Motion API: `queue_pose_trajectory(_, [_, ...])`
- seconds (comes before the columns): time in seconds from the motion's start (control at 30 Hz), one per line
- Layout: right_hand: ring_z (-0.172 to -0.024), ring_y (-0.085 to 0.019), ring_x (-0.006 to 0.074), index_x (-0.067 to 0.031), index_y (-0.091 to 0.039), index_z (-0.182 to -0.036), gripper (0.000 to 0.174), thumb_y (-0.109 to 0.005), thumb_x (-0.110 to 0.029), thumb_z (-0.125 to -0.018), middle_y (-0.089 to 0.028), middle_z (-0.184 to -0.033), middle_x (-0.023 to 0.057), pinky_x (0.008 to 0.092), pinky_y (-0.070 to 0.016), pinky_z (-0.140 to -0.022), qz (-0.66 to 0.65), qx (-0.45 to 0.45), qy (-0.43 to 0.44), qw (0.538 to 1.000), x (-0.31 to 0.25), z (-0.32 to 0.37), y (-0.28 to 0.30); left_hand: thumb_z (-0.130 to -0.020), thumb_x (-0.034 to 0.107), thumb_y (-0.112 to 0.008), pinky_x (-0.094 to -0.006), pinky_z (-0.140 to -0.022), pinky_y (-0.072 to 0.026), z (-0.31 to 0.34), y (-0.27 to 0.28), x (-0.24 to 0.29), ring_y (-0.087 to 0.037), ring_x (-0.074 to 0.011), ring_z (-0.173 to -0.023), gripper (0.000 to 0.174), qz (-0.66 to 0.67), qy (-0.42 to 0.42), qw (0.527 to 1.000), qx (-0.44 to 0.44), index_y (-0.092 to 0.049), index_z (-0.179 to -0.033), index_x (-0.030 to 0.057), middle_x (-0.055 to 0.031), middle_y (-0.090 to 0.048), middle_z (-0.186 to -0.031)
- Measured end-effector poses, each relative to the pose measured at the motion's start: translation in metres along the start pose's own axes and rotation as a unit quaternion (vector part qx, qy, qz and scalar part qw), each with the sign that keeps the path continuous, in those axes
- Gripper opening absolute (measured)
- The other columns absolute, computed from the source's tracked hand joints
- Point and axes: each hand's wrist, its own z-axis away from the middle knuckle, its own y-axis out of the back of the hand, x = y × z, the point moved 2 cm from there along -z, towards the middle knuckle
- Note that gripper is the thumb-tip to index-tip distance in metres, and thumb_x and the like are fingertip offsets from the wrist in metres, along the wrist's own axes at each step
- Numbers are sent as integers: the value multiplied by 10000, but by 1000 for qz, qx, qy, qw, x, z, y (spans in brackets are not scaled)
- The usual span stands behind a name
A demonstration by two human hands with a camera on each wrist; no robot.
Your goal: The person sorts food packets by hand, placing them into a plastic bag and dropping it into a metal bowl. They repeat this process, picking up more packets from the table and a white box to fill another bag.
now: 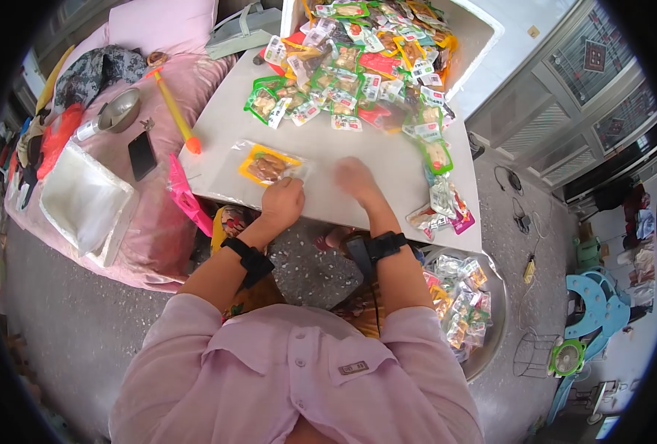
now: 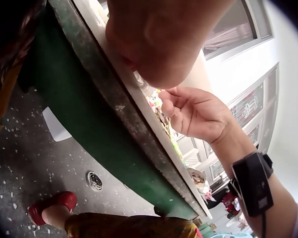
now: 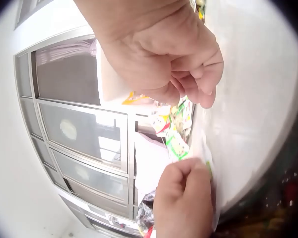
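On the table's near side lies a clear plastic bag [image 1: 301,164] with an orange-edged snack packet [image 1: 267,165] in it, brown pieces showing through. My left hand [image 1: 283,200] pinches the bag's near right corner between thumb and curled finger; the right wrist view shows this left hand [image 3: 185,198] at the table edge. My right hand [image 1: 356,180], blurred in the head view, hovers just right of the bag. Its fingers are loosely bent with nothing between them, as the right hand [image 2: 196,113] in the left wrist view also shows.
A heap of snack packets [image 1: 343,81] spills from a white foam box [image 1: 484,37] at the back. More packets [image 1: 436,155] line the table's right side. A metal basin [image 1: 497,296] of packets stands below right. A yellow stick [image 1: 174,109] lies on the pink bed at left.
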Motion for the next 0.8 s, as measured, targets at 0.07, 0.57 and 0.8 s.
queue_pose_trajectory(0.07, [-770,-538,319,-2,-528,-858,239,-520,-190,-711,-553,-847,165,357,-430,-675,175,99,131,971,26,-21,38,-682,85,-507,-398,-546,-414,2,-2,2,-508,-304,-627,59,-10,-18,1000,14,-503,-733,56,-117,-498,-655])
queue_pose_trajectory(0.57, [-1016,-445,289,-103,-493,-962,298,-555,-208,-690,-485,-1038,106,445,-414,-705,561,248,-111,782,59,-57,153,-661,69,-517,-383,-546,-399,2,-1,1,-492,-283,-614,66,-8,-70,997,41,-488,-719,55,-101,-462,-638])
queue_pose_trajectory(0.8, [-895,-539,320,-71,-512,-917,213,-443,-197,-760,-551,-942,156,440,-449,-689,552,218,-167,787,87,-73,168,-652,67,-526,-381,-557,-403,1,0,2,-492,-285,-623,81,-8,-65,997,44,-490,-723,54,-102,-456,-644])
